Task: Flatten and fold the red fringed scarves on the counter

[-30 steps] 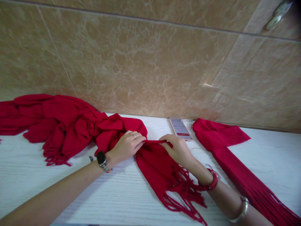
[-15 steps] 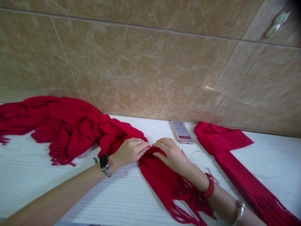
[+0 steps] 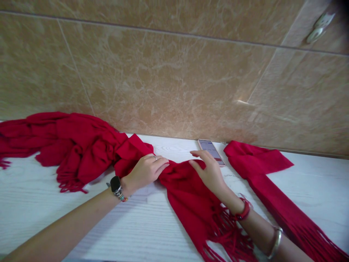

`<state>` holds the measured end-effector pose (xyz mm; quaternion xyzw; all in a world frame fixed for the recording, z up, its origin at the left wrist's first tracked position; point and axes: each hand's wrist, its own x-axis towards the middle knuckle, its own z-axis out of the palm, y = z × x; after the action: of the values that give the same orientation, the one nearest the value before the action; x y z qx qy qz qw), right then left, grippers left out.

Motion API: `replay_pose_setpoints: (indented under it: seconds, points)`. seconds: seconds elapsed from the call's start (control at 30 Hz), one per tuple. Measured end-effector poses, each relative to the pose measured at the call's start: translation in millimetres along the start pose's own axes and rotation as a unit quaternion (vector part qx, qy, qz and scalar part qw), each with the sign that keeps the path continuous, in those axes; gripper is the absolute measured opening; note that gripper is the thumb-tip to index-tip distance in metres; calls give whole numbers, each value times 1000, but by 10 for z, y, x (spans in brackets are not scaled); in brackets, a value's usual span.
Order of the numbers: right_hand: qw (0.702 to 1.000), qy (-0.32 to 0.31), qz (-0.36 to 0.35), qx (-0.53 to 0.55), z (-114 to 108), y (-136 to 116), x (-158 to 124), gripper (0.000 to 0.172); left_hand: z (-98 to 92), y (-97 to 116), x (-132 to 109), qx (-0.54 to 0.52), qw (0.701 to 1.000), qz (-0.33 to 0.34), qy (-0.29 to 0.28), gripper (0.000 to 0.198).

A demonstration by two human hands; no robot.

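A red fringed scarf (image 3: 191, 196) lies in front of me on a white wood-grain table, bunched where my left hand (image 3: 148, 169) grips it. That hand has its fingers wrapped over the gathered cloth, and a ring and a watch show on it and its wrist. My right hand (image 3: 208, 169) is just above the scarf's right portion, thumb and fingers apart, holding nothing. From under it the fringe spreads toward the front edge. Left of my left hand, the cloth runs up to a large crumpled heap of red fabric (image 3: 81, 138); whether it is one piece cannot be told.
Behind my right hand a phone (image 3: 209, 147) lies by the wall. Another red scarf, folded in a strip (image 3: 261, 182), lies along the right side. A brown tiled wall (image 3: 163, 80) rises at the table's back, with a metal hook (image 3: 320, 29) at upper right.
My right hand has let go of the cloth and moved up and right, its fingers opening. My left hand has shifted slightly left, still on the scarf; the gathered part now shows between the hands.
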<state>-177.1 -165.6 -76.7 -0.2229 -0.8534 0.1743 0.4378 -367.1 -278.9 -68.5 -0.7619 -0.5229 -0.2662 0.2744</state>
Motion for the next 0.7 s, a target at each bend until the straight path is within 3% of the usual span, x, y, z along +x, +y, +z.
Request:
replay_pose_setpoints:
  seconds: [0.1,0.23,0.4,0.53,0.6,0.7]
  points:
    - [991,-67,-109,-35,54,-123,-57,42,-5,91,-1,-11,1000,18,-15,34]
    - [982,-131,-132,-36,95,-207,-99,13,-5,108,-1,-22,999,24,-23,32]
    - [998,-61,-2,30,-22,-93,-20,17,4,-66,-20,16,999,14,-46,28]
    - [996,3,81,32,-82,27,44,23,9,-136,-44,18,999,-34,-26,28]
    - [998,2,63,19,-60,15,33,23,10,-96,-43,4,999,-36,-27,29]
    - [998,-28,-46,-12,5,-105,-30,36,5,7,-28,-5,999,-12,-52,30]
